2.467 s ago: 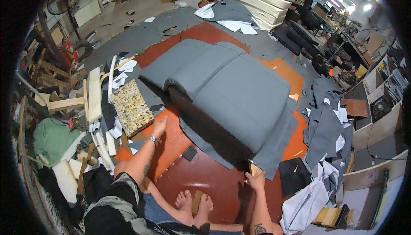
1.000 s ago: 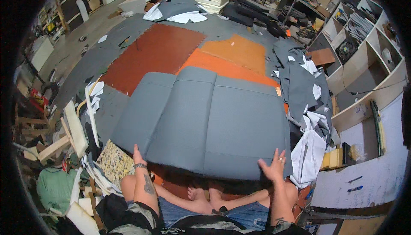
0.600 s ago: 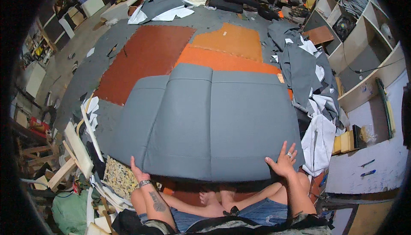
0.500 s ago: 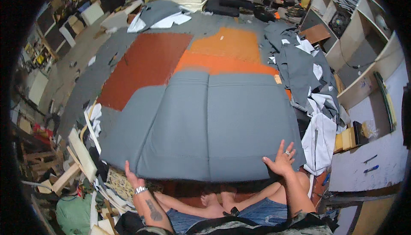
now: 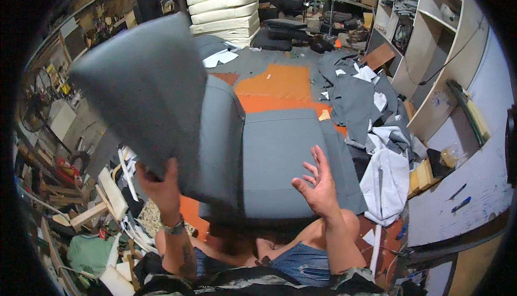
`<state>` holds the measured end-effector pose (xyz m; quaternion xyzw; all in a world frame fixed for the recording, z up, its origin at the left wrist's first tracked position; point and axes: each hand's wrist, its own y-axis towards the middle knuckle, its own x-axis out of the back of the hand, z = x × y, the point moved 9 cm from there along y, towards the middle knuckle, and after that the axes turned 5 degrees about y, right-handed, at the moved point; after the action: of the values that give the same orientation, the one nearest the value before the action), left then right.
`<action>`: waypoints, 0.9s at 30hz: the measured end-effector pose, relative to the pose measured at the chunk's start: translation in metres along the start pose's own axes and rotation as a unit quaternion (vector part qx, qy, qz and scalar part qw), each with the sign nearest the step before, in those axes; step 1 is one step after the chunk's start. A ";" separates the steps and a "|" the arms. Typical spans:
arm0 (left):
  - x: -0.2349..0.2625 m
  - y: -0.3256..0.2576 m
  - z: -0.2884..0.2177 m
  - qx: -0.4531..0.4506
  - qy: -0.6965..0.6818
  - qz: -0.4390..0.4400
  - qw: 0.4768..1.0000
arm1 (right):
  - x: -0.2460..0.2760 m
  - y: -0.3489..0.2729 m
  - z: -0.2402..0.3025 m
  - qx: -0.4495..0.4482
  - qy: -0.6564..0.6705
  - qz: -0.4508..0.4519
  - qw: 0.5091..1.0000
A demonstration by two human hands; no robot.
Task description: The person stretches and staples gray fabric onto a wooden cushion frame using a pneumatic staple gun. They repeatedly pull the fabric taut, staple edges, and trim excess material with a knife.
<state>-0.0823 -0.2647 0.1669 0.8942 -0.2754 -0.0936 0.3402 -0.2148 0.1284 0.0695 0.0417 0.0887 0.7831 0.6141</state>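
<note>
A grey leatherette seat cover (image 5: 280, 161) with stitched seams lies across the low work surface in front of my crossed legs. Its left part stands folded up as a wide raised panel (image 5: 145, 96), tilted toward the far left and slightly blurred. At the panel's lower edge is my left hand (image 5: 160, 191), thumb on the near face and fingers hooked round the edge; part of the grip is blurred. My right hand (image 5: 319, 188) hovers over the flat right section, fingers spread, holding nothing.
Grey fabric scraps (image 5: 353, 94) and white-backed material (image 5: 388, 172) lie to the right, beside white shelves (image 5: 425, 43). Orange sheeting (image 5: 274, 83) lies beyond the cover. Stacked cream foam blocks (image 5: 223, 5) stand at the back. Wood offcuts (image 5: 89, 215) clutter the left.
The cover's left part has swung up from lying flat, with my left hand at its edge. My right hand has lifted off the cover and moved left. The view has tilted up a little.
</note>
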 end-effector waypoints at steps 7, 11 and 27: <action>-0.153 -0.097 -0.104 -0.211 -0.094 0.207 0.951 | 0.001 -0.006 0.090 0.098 0.397 0.074 0.909; -0.219 -0.159 -0.106 -0.180 -0.068 0.327 0.925 | 0.086 -0.033 0.045 -0.017 0.294 -0.235 0.926; -0.179 -0.191 0.114 0.004 0.305 0.459 0.834 | 0.265 -0.089 -0.159 -0.210 -0.067 -0.503 0.836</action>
<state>-0.1894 -0.1106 -0.0480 0.6496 -0.5367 0.3518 0.4077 -0.2214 0.3920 -0.1153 -0.0861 -0.1108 0.3616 0.9217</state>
